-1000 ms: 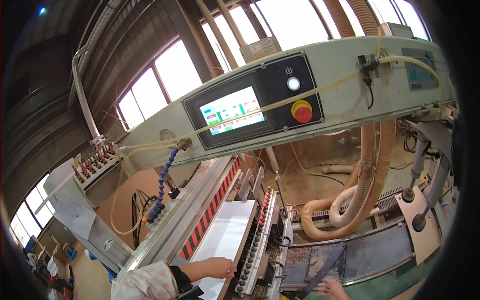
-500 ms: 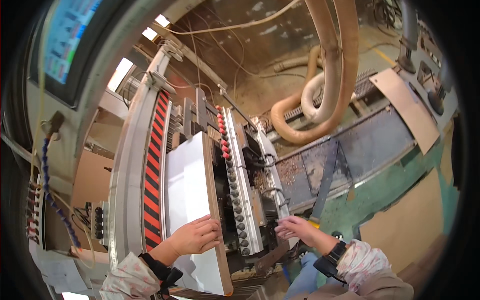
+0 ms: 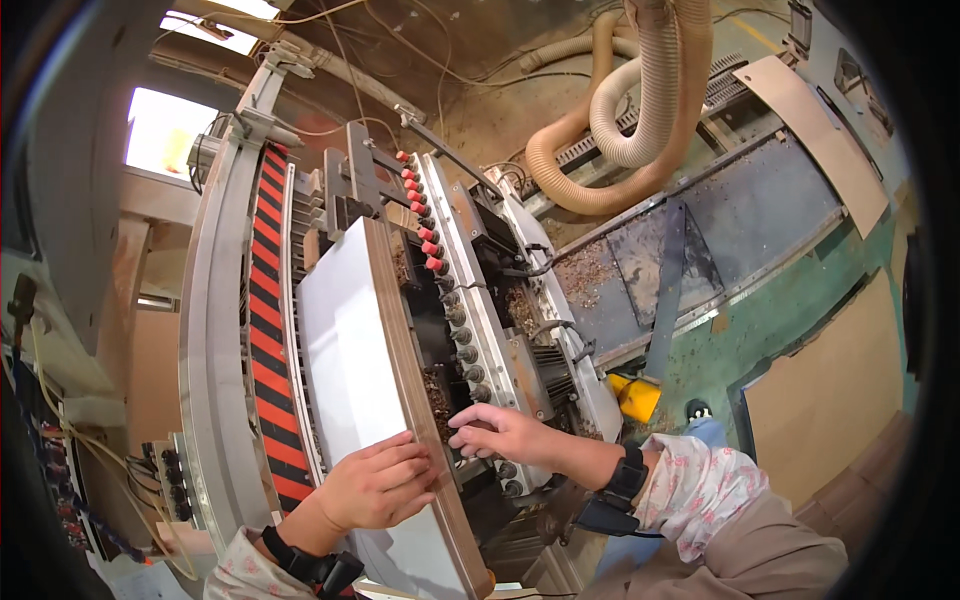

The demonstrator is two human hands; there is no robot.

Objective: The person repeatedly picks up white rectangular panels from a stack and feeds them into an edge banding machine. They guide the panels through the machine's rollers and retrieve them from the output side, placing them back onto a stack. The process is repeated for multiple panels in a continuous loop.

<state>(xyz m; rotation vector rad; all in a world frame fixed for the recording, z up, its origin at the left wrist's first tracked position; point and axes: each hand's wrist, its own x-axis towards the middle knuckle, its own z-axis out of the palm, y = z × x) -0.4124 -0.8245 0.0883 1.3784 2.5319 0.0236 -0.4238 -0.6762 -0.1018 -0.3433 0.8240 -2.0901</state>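
Note:
A long white panel (image 3: 350,340) with a layered brown edge (image 3: 400,350) lies along the machine in front of me. My left hand (image 3: 380,485) lies on its white face, fingers stretched toward the brown edge; it grips nothing. My right hand (image 3: 505,435) hovers just right of that edge, over the near end of the machine rail (image 3: 490,340). Its fingers are apart with nothing in them. Along this rail runs a row of black round knobs, with red caps (image 3: 420,205) toward the far end. I cannot tell whether the right fingertips touch anything.
A red-and-black striped strip (image 3: 268,330) and a grey beam (image 3: 210,340) border the panel's left side. Beige ribbed hoses (image 3: 610,180) hang at the back. A brown board (image 3: 830,380) lies at right, near a yellow part (image 3: 635,397) by my feet.
My right hand has moved left and forward, from beyond the rail to beside the panel's edge. The left hand stays on the panel. The view has shifted, and the screen has left it.

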